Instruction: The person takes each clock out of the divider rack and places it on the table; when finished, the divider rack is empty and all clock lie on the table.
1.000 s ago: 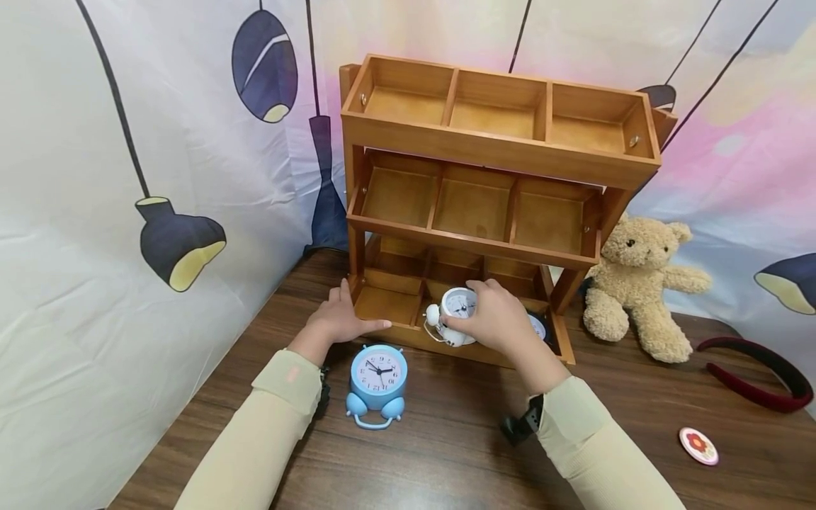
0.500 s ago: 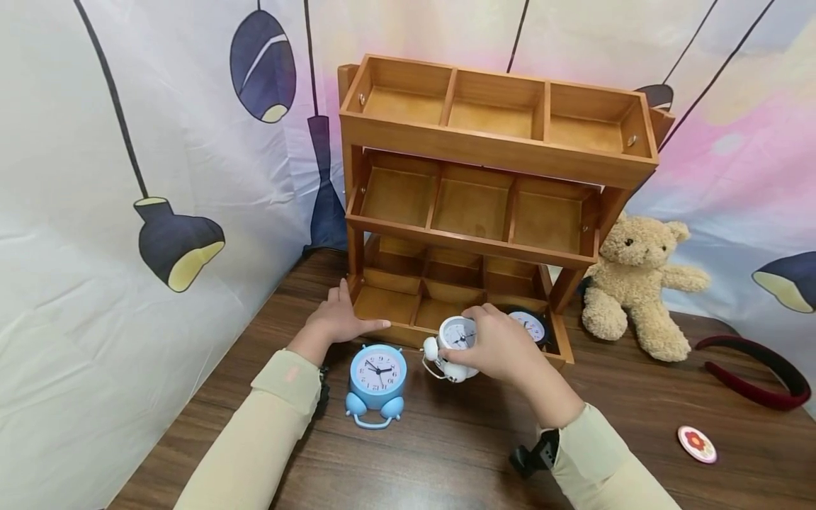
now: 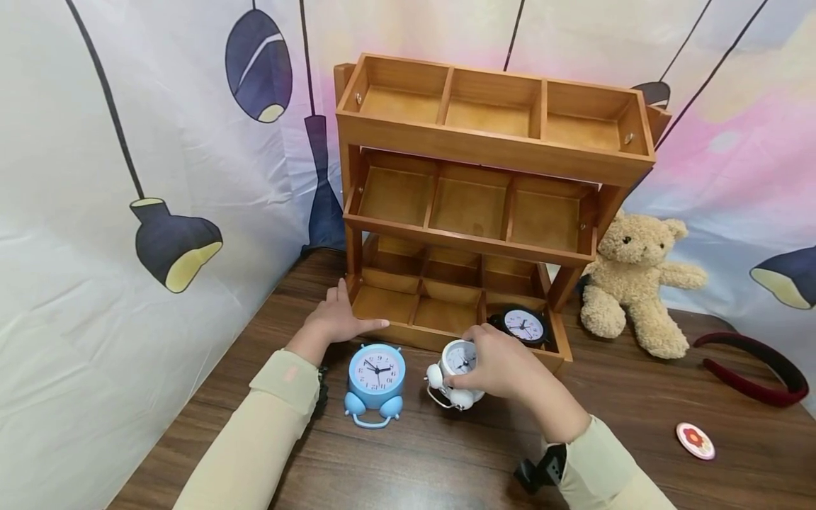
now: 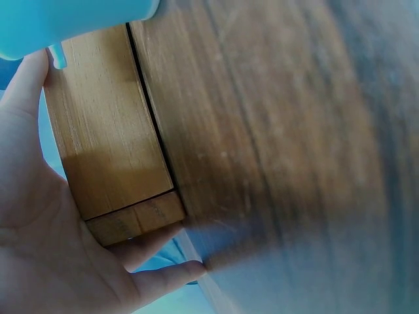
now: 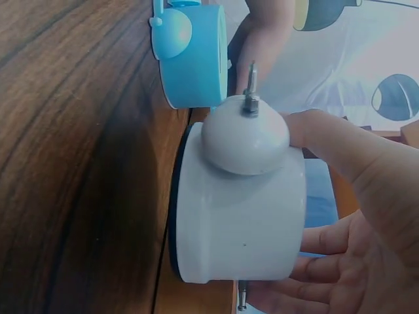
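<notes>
My right hand (image 3: 503, 363) grips a white twin-bell alarm clock (image 3: 457, 358) between thumb and fingers, in front of the wooden shelf rack (image 3: 491, 145). In the right wrist view the white clock's side and one bell face the camera. My left hand (image 3: 333, 317) rests on the rack's lower left front corner, thumb stretched along the front board and fingers along the side. A light blue alarm clock (image 3: 376, 372) lies face up on the table just in front of that hand. In the bottom tier's right compartment sits a black alarm clock (image 3: 523, 324).
A teddy bear (image 3: 637, 283) sits to the right of the rack. Further right on the table (image 3: 446, 460) lie a dark red headband (image 3: 758, 361) and a round flower badge (image 3: 695, 440). A printed cloth backdrop (image 3: 76, 319) hangs behind and to the left.
My right hand has brought the white clock from over the rack's bottom tier toward me, down in front of the rack. The black clock has come into fuller view. My left hand stays put.
</notes>
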Tool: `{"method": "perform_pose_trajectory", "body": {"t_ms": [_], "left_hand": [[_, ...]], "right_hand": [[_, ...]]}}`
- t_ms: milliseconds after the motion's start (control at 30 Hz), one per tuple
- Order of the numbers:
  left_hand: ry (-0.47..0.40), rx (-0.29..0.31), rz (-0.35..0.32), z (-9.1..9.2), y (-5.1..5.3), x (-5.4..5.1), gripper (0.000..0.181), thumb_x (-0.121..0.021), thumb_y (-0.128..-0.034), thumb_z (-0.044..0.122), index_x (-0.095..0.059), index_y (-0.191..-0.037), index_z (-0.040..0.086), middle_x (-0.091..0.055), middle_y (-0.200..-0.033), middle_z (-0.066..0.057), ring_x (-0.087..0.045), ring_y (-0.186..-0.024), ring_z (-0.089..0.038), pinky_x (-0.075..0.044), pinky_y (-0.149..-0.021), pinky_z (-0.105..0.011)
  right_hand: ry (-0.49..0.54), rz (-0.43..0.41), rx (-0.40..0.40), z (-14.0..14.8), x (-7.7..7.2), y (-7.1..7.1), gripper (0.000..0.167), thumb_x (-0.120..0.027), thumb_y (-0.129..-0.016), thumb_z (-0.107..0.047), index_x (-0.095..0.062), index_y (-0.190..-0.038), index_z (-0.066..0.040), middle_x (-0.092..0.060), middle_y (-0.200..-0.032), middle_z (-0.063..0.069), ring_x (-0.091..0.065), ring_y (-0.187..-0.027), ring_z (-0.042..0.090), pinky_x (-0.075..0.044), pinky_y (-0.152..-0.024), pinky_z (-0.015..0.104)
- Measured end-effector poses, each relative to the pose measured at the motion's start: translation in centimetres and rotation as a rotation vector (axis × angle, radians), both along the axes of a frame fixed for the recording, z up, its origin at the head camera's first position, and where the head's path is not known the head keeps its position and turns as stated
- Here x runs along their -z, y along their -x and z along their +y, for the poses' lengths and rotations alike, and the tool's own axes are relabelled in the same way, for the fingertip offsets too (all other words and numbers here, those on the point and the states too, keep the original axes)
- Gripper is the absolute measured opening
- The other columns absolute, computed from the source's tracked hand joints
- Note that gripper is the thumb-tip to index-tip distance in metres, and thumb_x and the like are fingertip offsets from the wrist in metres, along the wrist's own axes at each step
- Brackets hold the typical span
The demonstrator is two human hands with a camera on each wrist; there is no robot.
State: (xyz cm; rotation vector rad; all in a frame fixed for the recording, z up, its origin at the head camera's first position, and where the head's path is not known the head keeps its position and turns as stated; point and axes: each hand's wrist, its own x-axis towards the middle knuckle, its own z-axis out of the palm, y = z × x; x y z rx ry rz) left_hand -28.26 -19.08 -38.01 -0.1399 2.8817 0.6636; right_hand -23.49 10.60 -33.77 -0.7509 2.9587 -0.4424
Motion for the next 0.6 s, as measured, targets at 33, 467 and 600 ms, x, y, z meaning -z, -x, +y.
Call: {"method": "perform_pose_trajectory", "body": {"t_ms": [33,467,600], "left_hand": [[0.0,0.0,0.0,0.0,0.0,0.0,0.133,-0.06,-0.0788,0.077,0.01,-0.154,-0.007,-0.006,-0.159,-0.032,-0.026,-0.139,-0.053,-0.036,-0.105,-0.061],[0.0,-0.001,0.013,-0.1,0.1,0.1,0.132,-0.061,-0.0789,0.077,0.008,-0.154,-0.007,-0.007,-0.158,-0.033,-0.028,-0.139,-0.053,-0.036,-0.105,-0.06],[0.001,-0.002,0.014,-0.1,0.0,0.1,0.131,-0.062,-0.0794,0.076,0.008,-0.155,-0.007,-0.008,-0.159,-0.032,-0.028,-0.139,-0.053,-0.037,-0.105,-0.06]], "right_hand": [[-0.004,-0.013,0.005,0.0,0.0,-0.1,0.071,-0.085,-0.069,-0.05,-0.064,-0.116,-0.002,-0.062,-0.101,0.004,-0.057,-0.086,0.016,-0.049,-0.076,0.039],[-0.018,-0.056,-0.003,0.2,0.9,-0.9,0.075,-0.088,-0.067,-0.045,-0.062,-0.121,0.0,-0.062,-0.111,0.008,-0.061,-0.101,0.027,-0.049,-0.087,0.045],[-0.017,-0.063,-0.005,0.2,1.2,-1.0,0.076,-0.089,-0.066,-0.042,-0.06,-0.122,0.0,-0.062,-0.114,0.009,-0.06,-0.098,0.024,-0.049,-0.087,0.045]]}}
